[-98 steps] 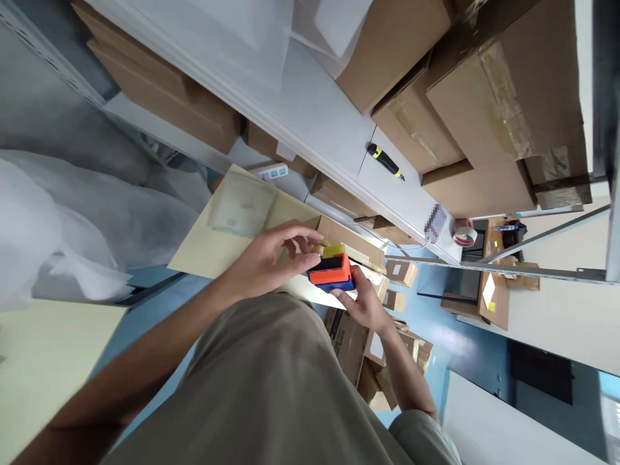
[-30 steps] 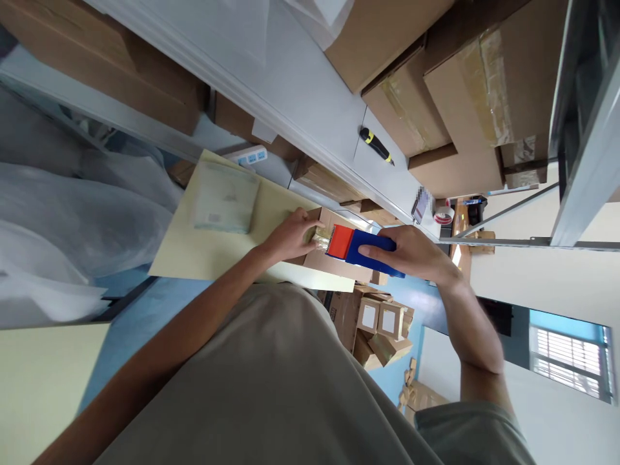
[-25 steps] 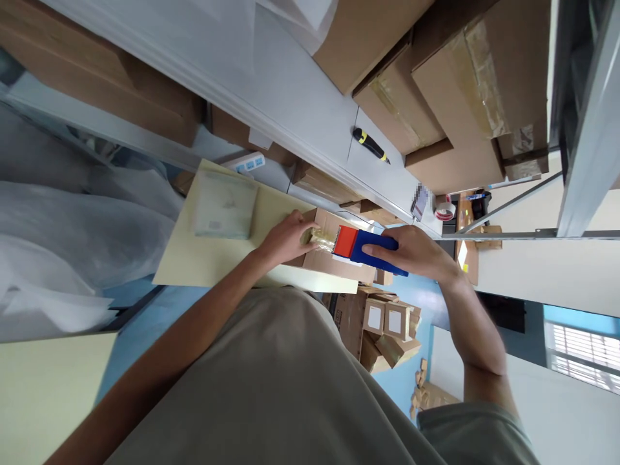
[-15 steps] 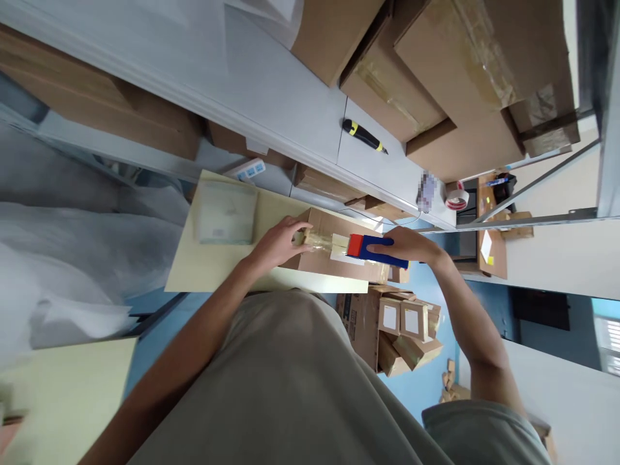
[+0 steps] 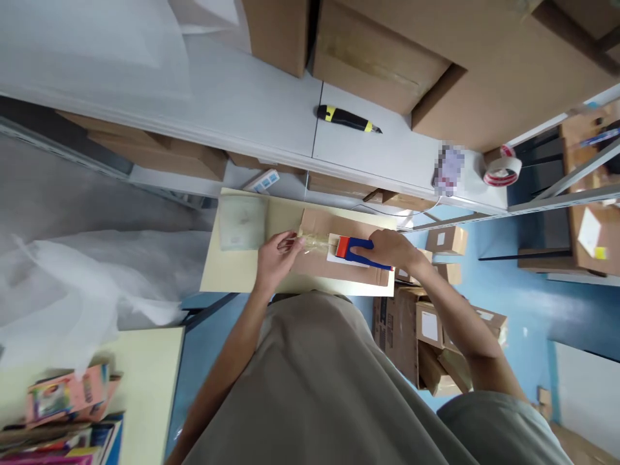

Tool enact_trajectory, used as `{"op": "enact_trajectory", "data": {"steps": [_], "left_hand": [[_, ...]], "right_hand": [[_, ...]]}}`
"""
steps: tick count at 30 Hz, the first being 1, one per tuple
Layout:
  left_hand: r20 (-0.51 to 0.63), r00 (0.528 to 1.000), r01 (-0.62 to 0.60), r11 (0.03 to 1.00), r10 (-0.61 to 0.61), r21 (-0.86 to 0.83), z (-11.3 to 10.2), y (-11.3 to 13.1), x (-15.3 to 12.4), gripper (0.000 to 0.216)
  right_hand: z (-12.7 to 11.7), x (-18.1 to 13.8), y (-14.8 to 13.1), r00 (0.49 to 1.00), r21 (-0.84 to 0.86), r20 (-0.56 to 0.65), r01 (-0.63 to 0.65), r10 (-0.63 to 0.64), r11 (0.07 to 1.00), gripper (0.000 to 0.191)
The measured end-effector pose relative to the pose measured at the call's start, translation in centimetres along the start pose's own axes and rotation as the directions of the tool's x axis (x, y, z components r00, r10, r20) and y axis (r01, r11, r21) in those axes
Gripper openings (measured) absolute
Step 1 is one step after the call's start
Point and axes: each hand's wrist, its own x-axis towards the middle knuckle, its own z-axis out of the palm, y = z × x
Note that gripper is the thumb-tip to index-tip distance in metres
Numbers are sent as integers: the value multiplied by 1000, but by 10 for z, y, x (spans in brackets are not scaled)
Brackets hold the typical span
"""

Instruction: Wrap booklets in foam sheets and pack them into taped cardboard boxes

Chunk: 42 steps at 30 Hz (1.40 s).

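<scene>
A brown cardboard box (image 5: 314,267) with a white label lies on the pale yellow table (image 5: 232,278) in front of me. Glossy clear packing tape (image 5: 316,240) runs along its upper face. My right hand (image 5: 387,248) grips a blue tape dispenser (image 5: 361,252) with a red head, held low over the label. At the box's left end, my left hand (image 5: 278,259) has thumb and fingers pinched on the tape, with a see-through bit showing between them. A translucent flat case (image 5: 242,223) rests on the table left of that hand.
Above the table runs a grey shelf (image 5: 271,110) bearing a black-and-yellow utility knife (image 5: 349,119), a phone-like blurred item (image 5: 449,169), tape rolls (image 5: 502,169) and large cartons (image 5: 378,58). Small boxes (image 5: 430,326) are piled at lower right. White wrapping sheet (image 5: 111,278) hangs at left.
My view has shifted, so the shelf looks closer. My left fingers have drawn together at the box's left end. The dispenser stays over the label in my right hand.
</scene>
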Motion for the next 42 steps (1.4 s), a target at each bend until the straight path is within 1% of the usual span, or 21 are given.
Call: {"op": "enact_trajectory", "data": {"steps": [2, 4, 8, 11, 14, 18, 20, 22, 25, 27, 29, 32, 37, 39, 42], "left_hand": [[-139, 990, 18, 996, -6, 91, 14, 6, -5, 55], [-223, 974, 1, 981, 44, 196, 25, 11, -6, 48], [-291, 946, -28, 932, 142, 362, 38, 13, -8, 39], [-345, 918, -19, 892, 195, 452, 44, 10, -9, 35], [-419, 877, 20, 856, 233, 517, 43, 5, -7, 29], [-461, 850, 62, 820, 255, 568, 34, 0, -4, 24], [-467, 843, 65, 810, 268, 582, 34, 0, -4, 24], [-458, 844, 60, 799, 280, 598, 38, 1, -4, 23], [-428, 855, 40, 785, 293, 618, 47, 3, -4, 23], [-418, 856, 28, 781, 304, 624, 52, 4, -3, 24], [-421, 851, 22, 780, 314, 626, 54, 3, -3, 25], [-436, 844, 30, 784, 313, 620, 56, 2, -3, 25], [-444, 848, 55, 785, 290, 617, 61, 3, -4, 22], [-444, 849, 64, 777, 288, 626, 65, 5, -5, 22], [-457, 841, 80, 769, 289, 634, 70, 6, -6, 22]], "right_hand": [[6, 0, 6, 1000, 37, -20, 15, -14, 999, 76], [12, 1, 11, 999, 83, -46, 25, -21, 996, 77], [20, 1, 22, 997, 128, -35, 79, -75, 989, 73], [19, -5, 39, 989, 134, -11, 148, -148, 980, 69], [15, -23, 74, 983, 170, -5, 182, -184, 968, 67], [17, -57, 145, 991, 216, 39, 113, -124, 970, 67], [25, -70, 180, 991, 240, 79, 90, -112, 967, 69], [37, -74, 207, 991, 265, 88, 73, -100, 962, 70], [59, -63, 227, 997, 291, 51, 35, -52, 956, 69], [72, -49, 229, 999, 305, 18, 21, -28, 952, 68], [81, -37, 225, 1000, 308, -4, 9, -9, 951, 66], [84, -27, 211, 999, 252, 22, -39, 34, 967, 60], [81, -29, 188, 994, 124, 96, -71, 59, 990, 58], [83, -30, 181, 993, 102, 97, -74, 64, 992, 57], [87, -35, 176, 996, 78, 60, -77, 72, 994, 55]]}}
